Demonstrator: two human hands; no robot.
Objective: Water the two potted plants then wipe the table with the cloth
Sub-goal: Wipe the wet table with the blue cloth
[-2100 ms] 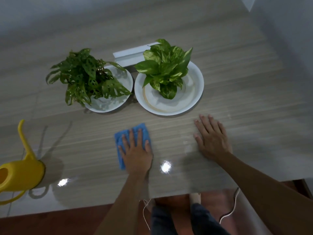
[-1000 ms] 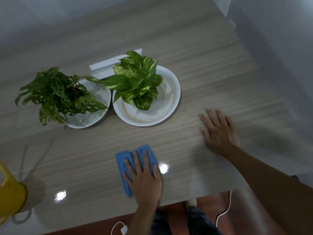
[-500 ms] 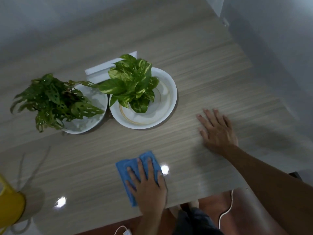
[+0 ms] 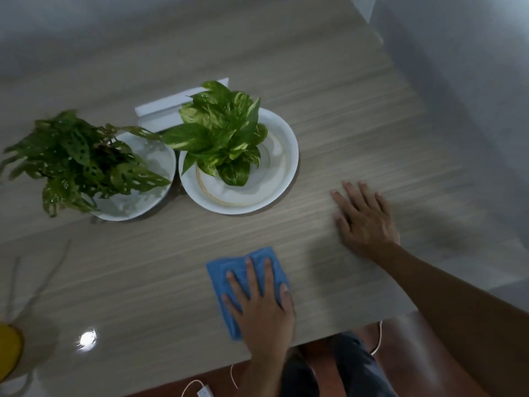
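A folded blue cloth (image 4: 226, 270) lies near the table's front edge, and my left hand (image 4: 263, 310) presses flat on it with fingers spread. My right hand (image 4: 363, 222) rests palm down on the bare wooden table (image 4: 357, 110), to the right of the cloth and holding nothing. Behind them stand two potted plants. The dark holey-leaved plant (image 4: 77, 159) sits on a white plate (image 4: 148, 196) at the left. The bright variegated plant (image 4: 223, 133) sits on a larger white plate (image 4: 282, 144) beside it.
The yellow watering can (image 4: 8, 351) is cut off by the left edge of the view. A white box (image 4: 160, 110) lies behind the plants. The table's front edge runs just below my left hand, with a white cable (image 4: 197, 392) under it. A wall stands at the right.
My left hand has slid the cloth rightward and toward the front edge of the table. My right hand has stayed flat in place. My view has shifted right.
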